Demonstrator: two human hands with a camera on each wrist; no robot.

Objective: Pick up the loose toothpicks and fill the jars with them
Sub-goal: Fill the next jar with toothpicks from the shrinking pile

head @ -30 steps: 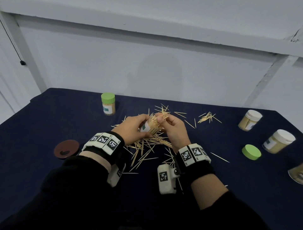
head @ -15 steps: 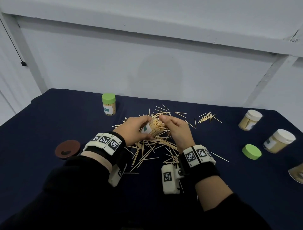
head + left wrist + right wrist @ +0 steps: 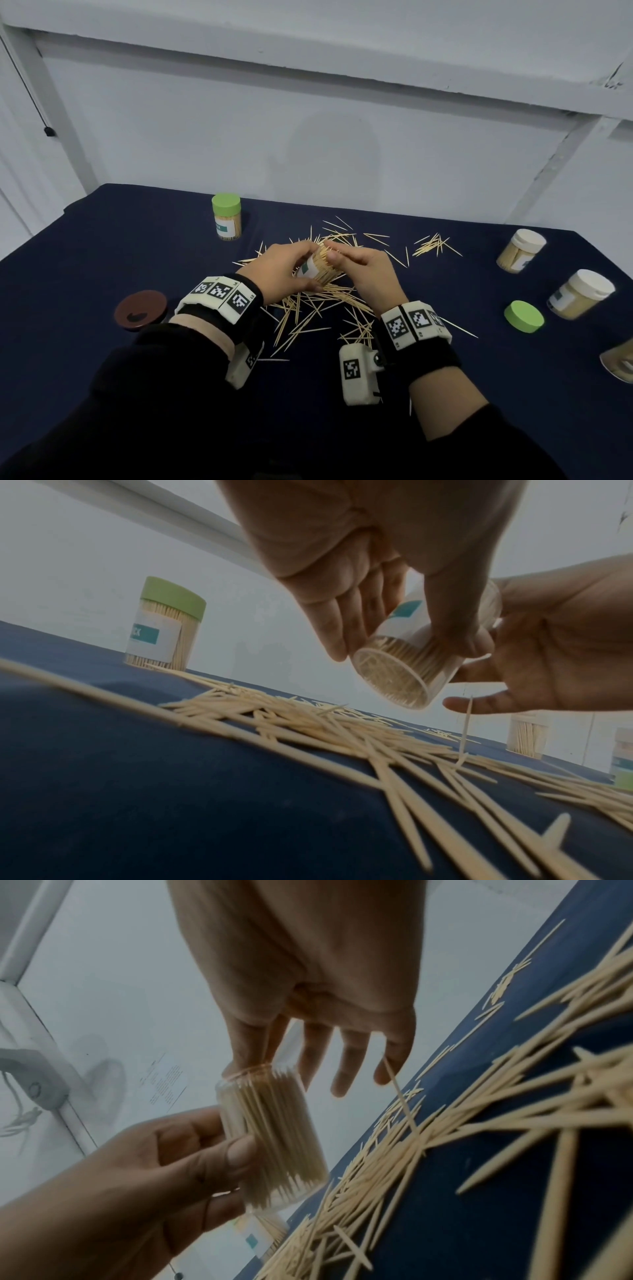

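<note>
Step in hand: you are filling the open jar [image 3: 317, 270], which looks nearly full; I judge the toothpicks inside are being settled at the mouth.
Left hand: your left hand [image 3: 281, 270] grips the jar, fingers and thumb curled round its clear wall, holding it tilted above the counter [image 3: 102, 260].
Right hand: your right hand [image 3: 366, 270] has straight, relaxed fingers at the jar's mouth; one toothpick leans against your little finger.
Loose toothpicks: the main pile [image 3: 308, 308] lies directly beneath both hands, mid-counter; a smaller cluster [image 3: 433, 245] sits towards the far right.
Next move: I judge you must pinch another bundle from the pile below and align it before sliding it in.
Other jars: a green-lidded jar [image 3: 226, 217] stands near the far edge.
</note>
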